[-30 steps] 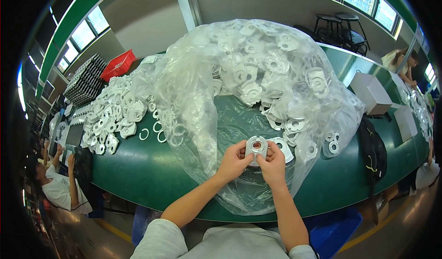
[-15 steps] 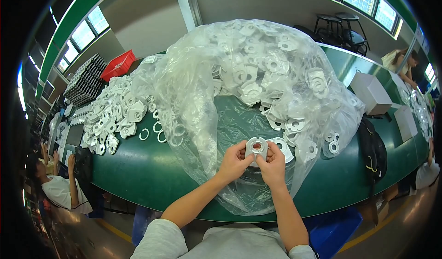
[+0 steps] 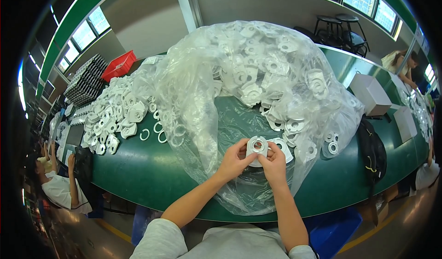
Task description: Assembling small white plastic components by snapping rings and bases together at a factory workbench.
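Above the green bench (image 3: 138, 176), a round white plastic part with a centre hole (image 3: 257, 147) is gripped by the left hand (image 3: 235, 160) and right hand (image 3: 272, 162). Many parts remain in the clear plastic bag (image 3: 221, 75); a loose white pile (image 3: 115, 116) is spread leftward. Their undersides and exact count are hidden.

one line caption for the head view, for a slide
Both hands, left hand and right hand, hold a white round part over a clear plastic bag.
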Motion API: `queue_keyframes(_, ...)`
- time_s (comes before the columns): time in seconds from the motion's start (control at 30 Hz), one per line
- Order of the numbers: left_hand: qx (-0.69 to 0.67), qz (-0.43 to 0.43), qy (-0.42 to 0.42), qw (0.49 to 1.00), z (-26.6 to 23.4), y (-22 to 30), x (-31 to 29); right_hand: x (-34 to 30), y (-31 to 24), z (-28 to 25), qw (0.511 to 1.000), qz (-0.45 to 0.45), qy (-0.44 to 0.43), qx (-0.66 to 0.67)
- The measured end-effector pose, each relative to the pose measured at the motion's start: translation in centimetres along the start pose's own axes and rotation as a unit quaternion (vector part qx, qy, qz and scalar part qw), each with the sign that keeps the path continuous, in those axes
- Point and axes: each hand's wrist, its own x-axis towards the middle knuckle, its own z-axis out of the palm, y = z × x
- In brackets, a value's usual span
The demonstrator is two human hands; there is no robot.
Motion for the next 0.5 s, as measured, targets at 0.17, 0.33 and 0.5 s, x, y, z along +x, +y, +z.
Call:
queue_keyframes(0.17,0.045,0.010,0.005,0.999,-0.6,-0.2,0.2,-0.1,0.1,0.0,1.000,-0.002,-0.012,0.010)
queue_keyframes(0.33,0.099,-0.006,0.052,0.994,-1.6,0.7,0.5,0.0,0.1,-0.2,0.997,0.013,-0.073,-0.036)
queue_keyframes(0.5,0.159,0.026,0.093,0.983,-3.2,2.9,-1.9,-0.8,0.1,1.1,0.986,0.025,-0.148,-0.070)
